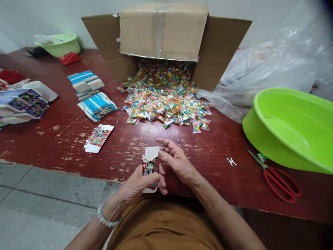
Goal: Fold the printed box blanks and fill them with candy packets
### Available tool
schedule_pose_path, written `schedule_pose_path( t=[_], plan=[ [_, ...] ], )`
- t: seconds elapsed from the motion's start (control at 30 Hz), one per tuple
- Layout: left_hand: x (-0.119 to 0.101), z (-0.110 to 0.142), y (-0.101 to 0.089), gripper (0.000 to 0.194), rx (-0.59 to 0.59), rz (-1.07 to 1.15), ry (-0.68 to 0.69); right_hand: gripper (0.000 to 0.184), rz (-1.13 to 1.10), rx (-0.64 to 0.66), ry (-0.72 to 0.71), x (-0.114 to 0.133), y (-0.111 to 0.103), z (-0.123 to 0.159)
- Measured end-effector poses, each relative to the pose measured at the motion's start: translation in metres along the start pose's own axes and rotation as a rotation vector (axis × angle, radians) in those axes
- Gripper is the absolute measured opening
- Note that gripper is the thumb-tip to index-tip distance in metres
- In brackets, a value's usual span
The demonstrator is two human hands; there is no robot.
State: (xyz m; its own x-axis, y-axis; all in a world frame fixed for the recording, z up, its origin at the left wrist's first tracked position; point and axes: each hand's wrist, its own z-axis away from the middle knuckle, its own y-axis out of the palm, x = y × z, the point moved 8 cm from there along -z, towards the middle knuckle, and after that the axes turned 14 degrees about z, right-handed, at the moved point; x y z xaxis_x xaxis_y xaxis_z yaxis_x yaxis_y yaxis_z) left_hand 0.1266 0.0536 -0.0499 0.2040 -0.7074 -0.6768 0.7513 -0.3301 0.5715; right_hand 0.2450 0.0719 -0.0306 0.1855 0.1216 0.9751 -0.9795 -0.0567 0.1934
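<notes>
My left hand [139,182] is wrapped around a small printed carton [150,166], its thumb across the front and its fingers behind. The carton stands up, with a character picture on its face and a white flap raised at the top. Beside that flap is my right hand [177,158], fingers stretched out and apart; its thumb tip is at the flap's edge, and I cannot tell whether it presses on it. Left of the hands lies a flattened red carton [99,138]. Beyond them spreads a heap of small clear candy packets [166,104].
An open cardboard box [163,31] spills the packets onto the red table [65,139]. Blue flat cartons [97,106] and purple cartons [23,102] are at left. At right are a green basin [281,135], red-handled scissors [281,184] and plastic bags [265,69].
</notes>
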Motion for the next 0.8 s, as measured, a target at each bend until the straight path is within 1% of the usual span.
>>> schedule_pose_path(
  t=[0.07,0.1,0.17,0.23,0.27,0.37,0.43,0.5,0.53,0.6,0.63,0.67,0.73,0.8],
  plan=[
    [-0.007,-0.002,-0.004,0.042,-0.096,-0.05,0.059,0.057,-0.011,-0.04,0.005,-0.002,-0.003,0.002],
    [-0.009,-0.003,-0.006,0.042,-0.135,-0.063,0.084,0.058,-0.003,-0.021,0.019,-0.004,-0.002,0.003],
    [-0.012,-0.006,-0.008,0.04,-0.185,-0.075,0.128,0.05,0.022,0.059,0.069,-0.01,0.006,0.006],
    [-0.014,-0.009,-0.008,0.037,-0.191,-0.114,0.168,0.039,0.061,0.088,0.121,-0.017,0.01,0.008],
    [-0.015,-0.011,-0.008,0.036,-0.186,-0.144,0.179,0.036,0.083,0.059,0.129,-0.018,0.008,0.007],
    [-0.02,-0.013,-0.008,0.035,-0.181,-0.221,0.211,0.031,0.188,-0.131,0.062,-0.01,-0.01,0.004],
    [-0.026,-0.01,-0.009,0.048,-0.211,-0.179,0.281,0.027,0.251,-0.209,0.02,-0.003,-0.019,0.002],
    [-0.033,-0.003,-0.01,0.061,-0.276,-0.117,0.386,0.025,0.242,-0.238,0.032,-0.003,-0.022,0.001],
    [-0.036,0.001,-0.01,0.066,-0.313,-0.101,0.442,0.03,0.21,-0.25,0.048,-0.005,-0.022,0.001],
    [-0.039,0.008,-0.008,0.071,-0.361,-0.123,0.524,0.045,0.133,-0.28,0.069,-0.01,-0.021,0.002],
    [-0.04,0.01,-0.007,0.071,-0.368,-0.141,0.546,0.048,0.108,-0.295,0.059,-0.011,-0.02,0.003],
    [-0.04,0.011,-0.006,0.069,-0.366,-0.159,0.56,0.046,0.097,-0.304,0.034,-0.012,-0.017,0.003],
    [-0.043,0.012,-0.006,0.06,-0.362,-0.196,0.579,0.035,0.097,-0.3,-0.03,-0.01,-0.013,0.004],
    [-0.045,0.011,-0.01,0.047,-0.363,-0.222,0.582,0.026,0.116,-0.269,-0.052,-0.011,-0.011,0.003]
  ],
)
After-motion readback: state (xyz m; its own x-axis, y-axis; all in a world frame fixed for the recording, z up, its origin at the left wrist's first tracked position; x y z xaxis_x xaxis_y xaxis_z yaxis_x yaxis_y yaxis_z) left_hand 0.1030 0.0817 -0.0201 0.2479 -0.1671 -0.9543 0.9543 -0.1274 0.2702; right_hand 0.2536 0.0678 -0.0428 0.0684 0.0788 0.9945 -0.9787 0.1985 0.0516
